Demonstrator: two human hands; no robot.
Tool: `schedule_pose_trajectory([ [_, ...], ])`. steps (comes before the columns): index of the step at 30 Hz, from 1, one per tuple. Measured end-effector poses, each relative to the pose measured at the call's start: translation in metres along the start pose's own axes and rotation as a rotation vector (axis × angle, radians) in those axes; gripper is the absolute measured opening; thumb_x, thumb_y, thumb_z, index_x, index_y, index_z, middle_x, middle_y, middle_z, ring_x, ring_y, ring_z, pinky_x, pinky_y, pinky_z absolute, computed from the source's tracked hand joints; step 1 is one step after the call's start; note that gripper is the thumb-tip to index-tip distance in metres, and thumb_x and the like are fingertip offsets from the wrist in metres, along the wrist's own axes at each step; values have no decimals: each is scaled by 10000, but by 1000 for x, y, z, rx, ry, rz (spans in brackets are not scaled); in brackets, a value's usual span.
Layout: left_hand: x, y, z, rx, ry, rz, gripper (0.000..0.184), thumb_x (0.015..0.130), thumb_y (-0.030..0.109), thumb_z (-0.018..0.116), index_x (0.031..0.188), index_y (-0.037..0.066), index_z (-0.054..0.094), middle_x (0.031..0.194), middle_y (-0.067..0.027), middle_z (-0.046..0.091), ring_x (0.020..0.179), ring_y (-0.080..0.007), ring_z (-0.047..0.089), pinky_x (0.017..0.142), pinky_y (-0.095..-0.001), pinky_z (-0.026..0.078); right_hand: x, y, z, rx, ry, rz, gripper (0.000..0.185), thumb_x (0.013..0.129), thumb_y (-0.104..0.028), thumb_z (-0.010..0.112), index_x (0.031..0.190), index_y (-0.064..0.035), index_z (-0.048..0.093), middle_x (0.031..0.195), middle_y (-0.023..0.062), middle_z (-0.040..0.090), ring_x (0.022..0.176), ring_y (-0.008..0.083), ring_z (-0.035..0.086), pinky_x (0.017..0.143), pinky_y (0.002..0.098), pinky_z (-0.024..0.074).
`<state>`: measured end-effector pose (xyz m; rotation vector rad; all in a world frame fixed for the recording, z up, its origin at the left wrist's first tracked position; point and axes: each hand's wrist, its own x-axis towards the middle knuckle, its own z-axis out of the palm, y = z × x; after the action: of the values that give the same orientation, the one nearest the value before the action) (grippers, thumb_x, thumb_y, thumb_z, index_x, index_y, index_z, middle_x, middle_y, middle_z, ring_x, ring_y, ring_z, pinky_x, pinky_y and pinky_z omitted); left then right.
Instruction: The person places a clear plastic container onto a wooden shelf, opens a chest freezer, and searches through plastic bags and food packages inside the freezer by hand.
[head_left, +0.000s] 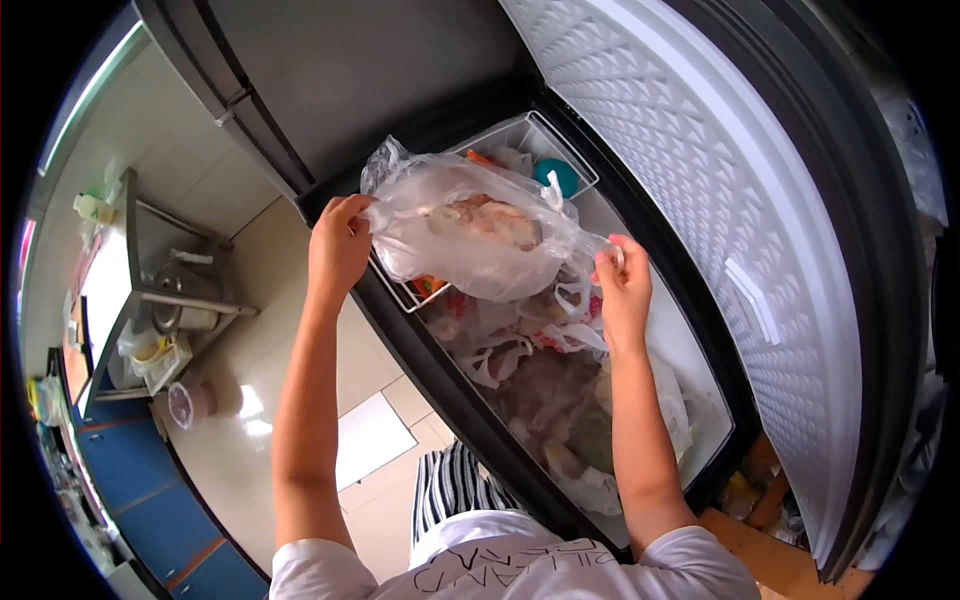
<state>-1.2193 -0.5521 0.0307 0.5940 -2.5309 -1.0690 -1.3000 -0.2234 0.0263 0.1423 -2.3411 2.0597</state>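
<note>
A clear plastic bag [470, 235] with something pale and brownish inside is stretched between my two hands over the open chest freezer [690, 330]. My left hand [341, 240] pinches the bag's left edge. At the right, my right hand [623, 280] grips the bag's twisted end between closed fingers. Beneath the bag is a white wire basket [590, 175] holding a teal round item [556, 178] and something orange. Lower in the freezer lie several plastic bags [560, 400], their contents mostly unclear.
The raised freezer lid [700, 150] stands along the right. To the left are a metal table [135, 270], a pot [185, 300], a tub [191, 403] on the tiled floor and blue cabinets [130, 465]. A dark grey appliance [370, 70] stands behind the freezer.
</note>
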Motion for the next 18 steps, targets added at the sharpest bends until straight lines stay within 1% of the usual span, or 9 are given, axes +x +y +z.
schedule_pose_trajectory([
  [1, -2, 4, -3, 1, -3, -1, 408, 722, -41, 558, 1098, 99, 635, 1024, -137, 605, 889, -294, 596, 785, -346, 480, -4, -1, 2, 0, 1, 4, 283, 898, -54, 591, 1174, -49, 529, 868, 4, 537, 736, 70, 519, 651, 215, 467],
  [3, -8, 23, -4, 353, 227, 395, 444, 703, -35, 602, 1123, 107, 615, 1191, -152, 543, 1053, -337, 537, 898, -403, 451, -11, -6, 7, -7, -50, -9, 291, 897, -64, 595, 1180, -57, 531, 874, 4, 545, 726, 65, 504, 667, 210, 450],
  [8, -20, 87, 16, 165, -323, 700, 777, 659, 118, 687, 1383, 93, 407, 1368, -159, 440, 1333, -318, 343, 1154, -445, 203, -10, -13, 14, -135, -142, -36, 322, 886, -79, 612, 1197, -62, 528, 874, 16, 565, 702, 73, 487, 628, 219, 417],
  [11, -23, 81, 30, 272, -367, 746, 720, 684, 165, 730, 1337, 74, 441, 1202, -145, 581, 1251, -286, 455, 1168, -458, 150, -4, -30, 15, -308, -167, -131, 375, 878, -175, 642, 1214, -61, 521, 783, 43, 577, 671, 113, 528, 616, 246, 429],
  [13, -18, 83, 19, 704, -833, 492, 460, 696, 155, 713, 1143, 129, 606, 918, -66, 648, 1058, -234, 571, 1168, -480, 125, -1, -42, 11, -573, -322, -7, 411, 854, -207, 679, 1204, -50, 530, 690, 28, 549, 605, 118, 517, 596, 265, 437],
  [14, -20, 71, 18, 702, -841, 489, 460, 696, 155, 713, 1143, 129, 606, 918, -66, 648, 1058, -234, 571, 1168, -480, 125, 0, -45, 13, -574, -325, 1, 411, 854, -207, 679, 1204, -50, 530, 690, 28, 549, 605, 118, 517, 596, 265, 437],
  [16, -29, 40, 17, 635, -535, 830, 28, 689, 148, 642, 716, 144, 647, 622, 2, 561, 796, -212, 591, 1157, -515, 147, 2, -47, 18, -854, -449, 23, 336, 832, -240, 692, 1102, -65, 594, 636, 55, 531, 597, 158, 517, 600, 280, 431],
  [17, -33, 44, 12, 617, -503, 791, 98, 693, 102, 598, 670, 163, 671, 677, -20, 552, 836, -225, 577, 1123, -596, 166, 6, -43, 21, -849, -504, 48, 257, 823, -277, 675, 956, -62, 625, 715, 118, 610, 661, 309, 572, 633, 364, 444],
  [18, -33, 48, 6, 617, -507, 786, 98, 693, 102, 598, 670, 163, 671, 677, -20, 552, 836, -225, 577, 1123, -596, 166, 10, -40, 22, -847, -510, 51, 257, 823, -277, 675, 956, -62, 625, 715, 118, 610, 661, 309, 572, 633, 364, 444],
])
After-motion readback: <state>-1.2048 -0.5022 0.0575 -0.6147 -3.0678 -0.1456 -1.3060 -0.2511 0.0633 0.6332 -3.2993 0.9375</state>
